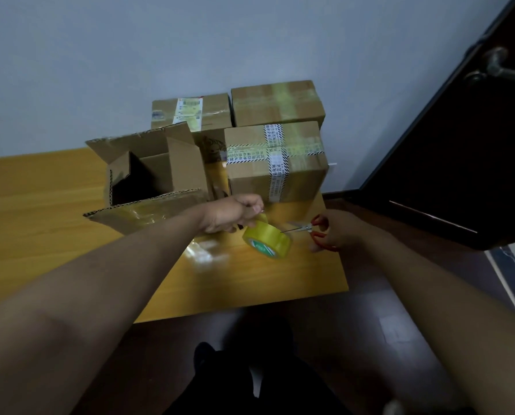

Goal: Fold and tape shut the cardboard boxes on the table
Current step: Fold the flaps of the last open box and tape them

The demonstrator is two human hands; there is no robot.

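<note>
From the head camera, looking down, a wooden table (55,205) stood against a pale wall. The left hand (232,215) pinched the pulled-out end of a yellow tape roll (266,239), which stood tilted on the table near its right edge. The right hand (337,230), fingers curled, held small red-handled scissors (302,228) whose blades reached the roll's side. Behind the left hand sat an open cardboard box (157,175), flaps spread. To its right stood a taped box (275,163) crossed with printed tape, and behind, against the wall, two more sealed boxes (277,103). A dark door (460,160) stood at right.
</note>
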